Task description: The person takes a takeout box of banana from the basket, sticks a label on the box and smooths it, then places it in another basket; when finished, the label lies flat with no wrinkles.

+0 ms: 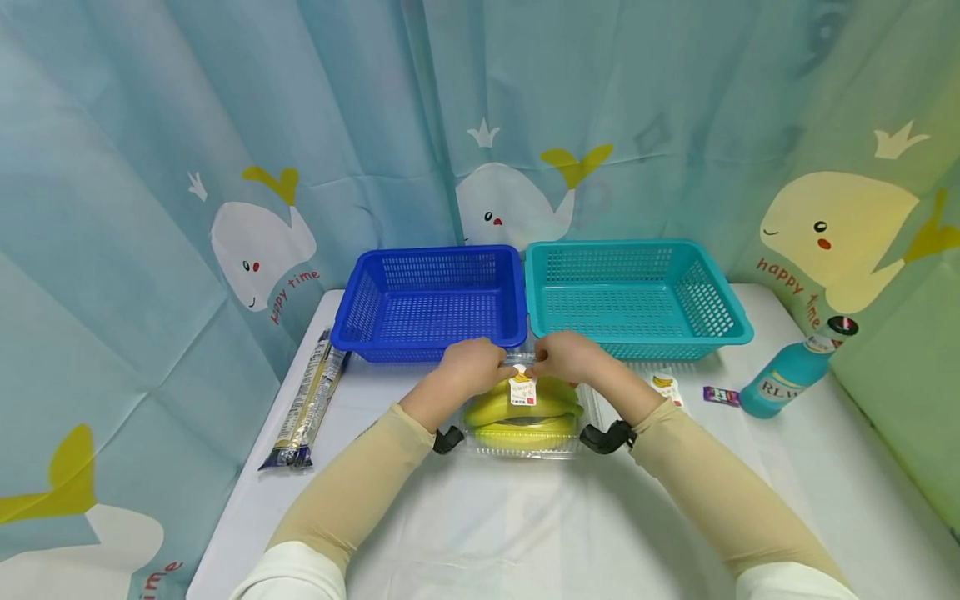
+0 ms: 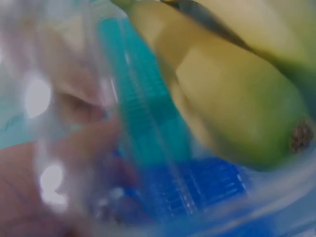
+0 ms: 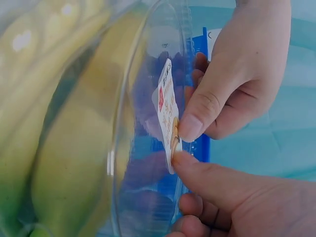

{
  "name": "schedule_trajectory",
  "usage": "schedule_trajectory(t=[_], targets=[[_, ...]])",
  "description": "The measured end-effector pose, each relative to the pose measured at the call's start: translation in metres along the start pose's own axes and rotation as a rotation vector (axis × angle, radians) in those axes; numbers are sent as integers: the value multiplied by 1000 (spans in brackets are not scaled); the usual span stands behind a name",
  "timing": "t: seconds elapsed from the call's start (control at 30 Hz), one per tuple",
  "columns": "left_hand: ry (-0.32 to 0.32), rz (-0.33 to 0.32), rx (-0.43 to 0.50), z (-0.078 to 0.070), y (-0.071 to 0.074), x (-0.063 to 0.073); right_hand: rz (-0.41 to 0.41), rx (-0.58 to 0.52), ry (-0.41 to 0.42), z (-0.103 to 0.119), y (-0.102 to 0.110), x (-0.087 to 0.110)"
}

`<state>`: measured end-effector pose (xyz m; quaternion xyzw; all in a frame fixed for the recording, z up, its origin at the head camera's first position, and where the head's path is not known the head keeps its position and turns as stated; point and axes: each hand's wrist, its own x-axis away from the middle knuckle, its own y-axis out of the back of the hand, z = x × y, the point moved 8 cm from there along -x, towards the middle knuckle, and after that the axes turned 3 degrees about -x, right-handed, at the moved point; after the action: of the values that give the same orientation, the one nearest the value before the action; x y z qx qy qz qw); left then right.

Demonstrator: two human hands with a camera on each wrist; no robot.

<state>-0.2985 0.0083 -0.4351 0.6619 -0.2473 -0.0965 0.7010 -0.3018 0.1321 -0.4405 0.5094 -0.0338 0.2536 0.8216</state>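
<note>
A clear plastic box (image 1: 525, 453) with several yellow bananas (image 1: 543, 409) inside sits at the middle of the table. On its lid near the far edge is a white sticker (image 3: 167, 106) with a banana picture. My left hand (image 1: 471, 367) and right hand (image 1: 573, 358) meet at that far edge. In the right wrist view both thumbs press the sticker's end, and the other fingers curl behind the box's rim. The left wrist view is blurred, showing the bananas (image 2: 222, 94) through the plastic and part of the left hand (image 2: 74, 163).
A blue basket (image 1: 429, 347) and a teal basket (image 1: 637, 343) stand side by side at the back. On the left lies a long wrapped packet (image 1: 306, 404). To the right are a banana-pictured card (image 1: 665, 386), a small purple packet (image 1: 722, 396) and a tilted turquoise bottle (image 1: 783, 379).
</note>
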Motion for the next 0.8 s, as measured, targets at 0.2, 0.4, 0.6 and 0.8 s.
schedule_trajectory(t=[0.2,0.4,0.6,0.8], targets=[[10,15,29,2,1,-2,-1,9,-14,-2,1,-2],[9,8,40,3,3,-4,2,-11,-35,-3,2,-3],[43,9,36,5,4,-6,5,-36,-34,-2,4,-2],[79,26,25,6,6,-9,8,-40,-38,-3,4,-3]])
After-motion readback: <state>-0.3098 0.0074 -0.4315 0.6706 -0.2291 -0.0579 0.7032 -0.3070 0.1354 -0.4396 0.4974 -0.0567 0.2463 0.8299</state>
